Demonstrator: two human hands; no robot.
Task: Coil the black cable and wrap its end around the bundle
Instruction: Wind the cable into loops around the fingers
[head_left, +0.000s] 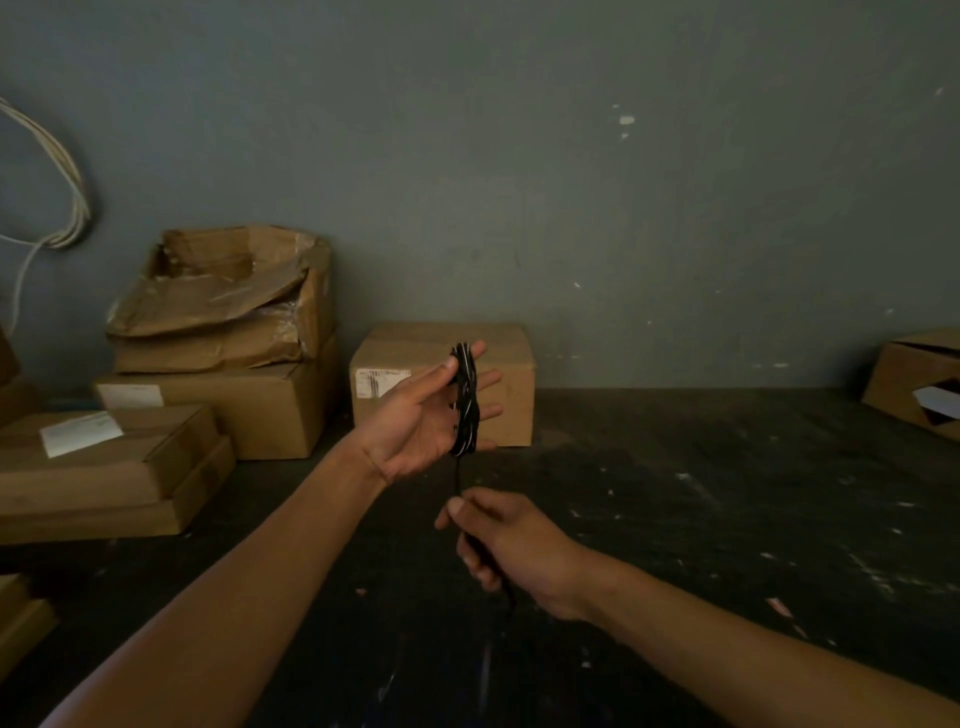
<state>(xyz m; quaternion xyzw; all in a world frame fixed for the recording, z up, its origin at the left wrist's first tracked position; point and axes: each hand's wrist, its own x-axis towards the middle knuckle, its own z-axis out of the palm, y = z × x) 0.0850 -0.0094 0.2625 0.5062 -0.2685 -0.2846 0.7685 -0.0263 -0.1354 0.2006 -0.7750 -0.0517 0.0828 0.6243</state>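
Seen from a head-worn camera over a dark, paint-flecked floor (727, 519). Left hand (415, 421), palm up and fingers spread, wound round the four fingers with a glossy black cable coil (464, 400), thumb pressed onto the loops. Dropping from the coil toward six o'clock, the loose black cable tail (458, 475), pinched lower down between thumb and curled fingers of the right hand (501, 540), then trailing on below that fist and fading into the dark floor. Right hand closed, at about five o'clock from the left. Behind the coil at twelve o'clock, a sealed brown cardboard box with a white label (415, 384) against a grey-green wall (571, 182). Stacked cardboard cartons (218, 353), one crushed, at nine o'clock; pale looped cords (67, 197) hanging at ten.
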